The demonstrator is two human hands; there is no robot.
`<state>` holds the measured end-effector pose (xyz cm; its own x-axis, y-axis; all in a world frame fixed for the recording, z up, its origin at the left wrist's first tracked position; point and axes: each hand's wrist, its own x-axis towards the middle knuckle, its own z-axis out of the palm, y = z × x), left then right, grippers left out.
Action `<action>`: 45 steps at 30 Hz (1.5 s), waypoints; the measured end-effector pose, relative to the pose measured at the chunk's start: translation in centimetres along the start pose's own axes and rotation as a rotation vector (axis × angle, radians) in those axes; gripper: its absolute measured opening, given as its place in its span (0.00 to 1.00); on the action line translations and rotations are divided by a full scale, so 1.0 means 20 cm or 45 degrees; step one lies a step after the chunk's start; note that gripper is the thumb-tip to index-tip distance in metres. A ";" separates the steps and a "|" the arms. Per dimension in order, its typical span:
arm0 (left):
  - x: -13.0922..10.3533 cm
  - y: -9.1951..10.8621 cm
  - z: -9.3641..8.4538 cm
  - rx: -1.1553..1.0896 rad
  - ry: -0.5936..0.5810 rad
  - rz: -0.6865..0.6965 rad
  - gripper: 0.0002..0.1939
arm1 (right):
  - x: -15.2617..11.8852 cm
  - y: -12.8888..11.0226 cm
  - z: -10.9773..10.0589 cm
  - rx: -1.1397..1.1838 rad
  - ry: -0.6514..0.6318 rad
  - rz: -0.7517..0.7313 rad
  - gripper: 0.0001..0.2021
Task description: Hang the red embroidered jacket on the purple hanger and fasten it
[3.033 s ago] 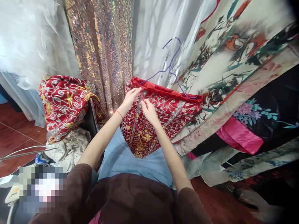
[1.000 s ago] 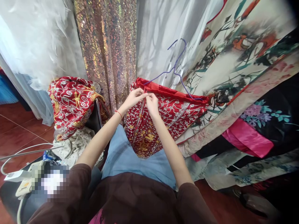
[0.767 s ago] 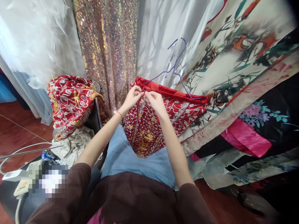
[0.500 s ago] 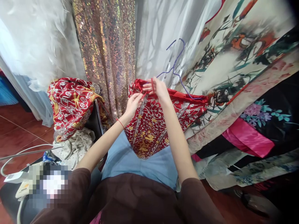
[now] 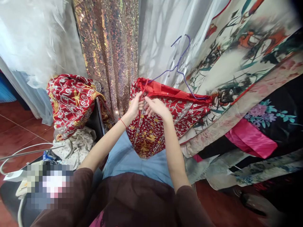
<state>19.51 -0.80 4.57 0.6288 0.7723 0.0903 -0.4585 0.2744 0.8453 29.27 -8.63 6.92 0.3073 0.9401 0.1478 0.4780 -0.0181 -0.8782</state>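
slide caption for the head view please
Left hand holding a red cord, right hand beside it, over embroidered red fabric.

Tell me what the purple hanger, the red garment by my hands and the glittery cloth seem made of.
Purple hanger: probably smooth, coated metal wire, being thin and bent in continuous curves. Red garment: fabric, possibly satin by its sheen, embroidered in metallic-looking gold and silver. Glittery cloth: likely sequined fabric, from its tiny multicoloured glints.
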 end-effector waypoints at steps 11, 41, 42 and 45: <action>0.02 -0.02 -0.05 0.102 -0.009 0.054 0.15 | 0.24 0.13 0.25 0.926 0.620 -0.045 0.11; 0.45 0.64 -0.17 1.347 -0.590 -0.095 0.05 | 0.40 0.07 0.20 0.724 0.179 -0.235 0.11; 0.47 0.66 -0.16 1.282 -0.567 -0.141 0.06 | 0.43 0.04 0.21 0.821 0.153 -0.227 0.08; 0.52 0.70 -0.17 1.081 -0.426 -0.196 0.09 | 0.50 -0.01 0.23 0.968 0.122 -0.192 0.11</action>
<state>17.53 13.10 15.64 0.8537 0.5204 -0.0196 0.1764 -0.2536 0.9511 28.50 2.30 6.43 0.3700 0.8797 0.2989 -0.1641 0.3785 -0.9109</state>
